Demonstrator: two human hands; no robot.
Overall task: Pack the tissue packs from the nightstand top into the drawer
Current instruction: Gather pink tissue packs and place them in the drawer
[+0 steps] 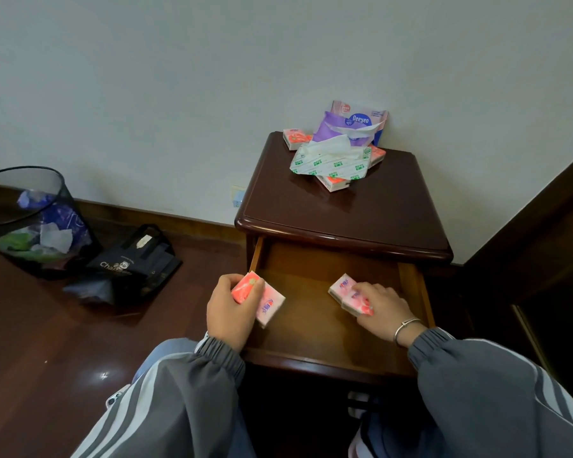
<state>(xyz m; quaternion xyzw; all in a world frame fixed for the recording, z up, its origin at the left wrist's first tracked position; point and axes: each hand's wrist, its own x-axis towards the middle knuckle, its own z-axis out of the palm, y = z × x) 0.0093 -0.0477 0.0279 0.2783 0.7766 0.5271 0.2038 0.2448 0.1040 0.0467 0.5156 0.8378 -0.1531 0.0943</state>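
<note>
The dark wooden nightstand (344,209) has its top drawer (315,322) pulled open. My left hand (230,312) grips a pink and white tissue pack (267,300) at the drawer's left side. My right hand (382,307) holds another pink tissue pack (346,294) low inside the drawer on the right. At the back of the nightstand top lie more packs: a green-and-white soft pack (331,163) with a tissue sticking out, a purple pack (351,125), a small pink pack (295,137) at the left, one (334,183) under the green pack and one (377,154) at the right.
A black mesh waste bin (33,223) with rubbish stands on the floor at left. Beside it lies a black bag (133,262). A wall socket (237,196) sits left of the nightstand. Dark wooden furniture (543,242) rises at the right.
</note>
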